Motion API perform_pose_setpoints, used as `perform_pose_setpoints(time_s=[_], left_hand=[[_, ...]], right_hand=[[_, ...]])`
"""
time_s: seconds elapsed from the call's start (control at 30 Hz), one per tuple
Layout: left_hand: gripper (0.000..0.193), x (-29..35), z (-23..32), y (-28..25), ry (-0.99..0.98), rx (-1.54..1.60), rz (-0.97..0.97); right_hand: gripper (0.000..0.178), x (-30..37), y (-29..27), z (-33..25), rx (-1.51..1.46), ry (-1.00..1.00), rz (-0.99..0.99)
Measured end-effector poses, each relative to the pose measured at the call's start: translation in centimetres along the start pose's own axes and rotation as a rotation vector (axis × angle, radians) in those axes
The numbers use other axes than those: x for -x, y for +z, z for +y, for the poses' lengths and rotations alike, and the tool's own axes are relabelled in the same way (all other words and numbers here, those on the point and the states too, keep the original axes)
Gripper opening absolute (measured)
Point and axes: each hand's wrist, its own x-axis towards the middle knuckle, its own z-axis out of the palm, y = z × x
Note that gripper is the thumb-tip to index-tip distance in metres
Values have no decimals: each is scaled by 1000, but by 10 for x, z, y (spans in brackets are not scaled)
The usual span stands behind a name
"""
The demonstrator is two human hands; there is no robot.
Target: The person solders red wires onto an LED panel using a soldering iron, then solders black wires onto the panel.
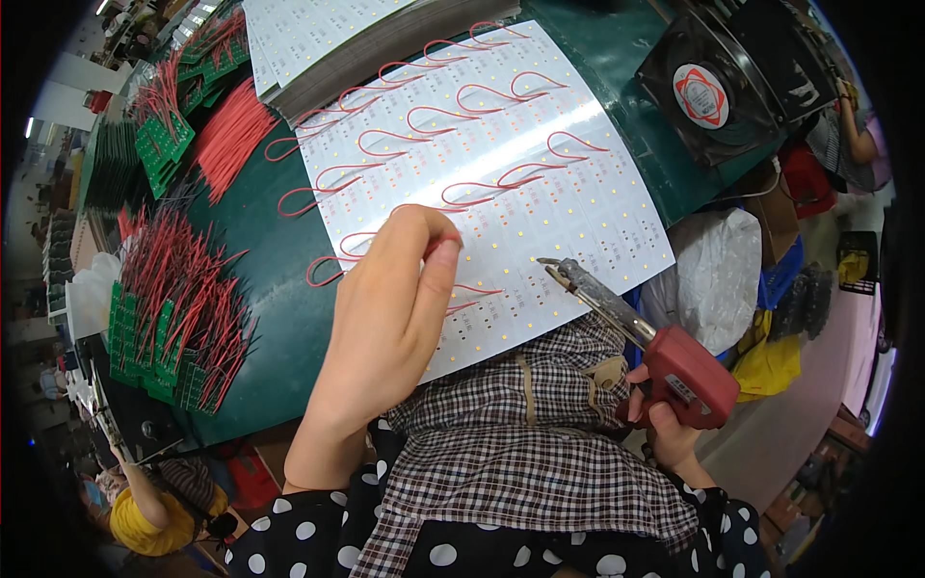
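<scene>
White board [602,217] lies toward twelve o'clock. Left hand [385,313] curled nearly closed; can't tell what's pinched. Right hand [672,438] wrapped round soldering gun [689,379], four o'clock. I'd steady red wire [482,289], touch tip [549,261] briefly.

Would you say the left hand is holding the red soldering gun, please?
No, the right hand grips the soldering gun; the left hand is over the white sheet.
</scene>
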Motion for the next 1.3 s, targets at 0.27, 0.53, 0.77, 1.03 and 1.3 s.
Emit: perform_pose_setpoints(time_s=[0.27,0.53,0.77,1.03,1.3], left_hand=[[4,3,-2,35,107,-70,-197],[9,1,-3,44,-36,29,-168],[10,0,-2,43,-52,3,-181],[9,-1,-3,43,-42,3,-189],[9,-1,-2,35,-5,-108,-188]], right_hand=[[52,0,-11,1,-118,-47,-71],[49,2,-11,0,-110,36,-102],[55,12,-18,15,74,101,-52],[53,18,-28,24,361,38,-113],[55,1,-11,4,-132,-41,-56]])
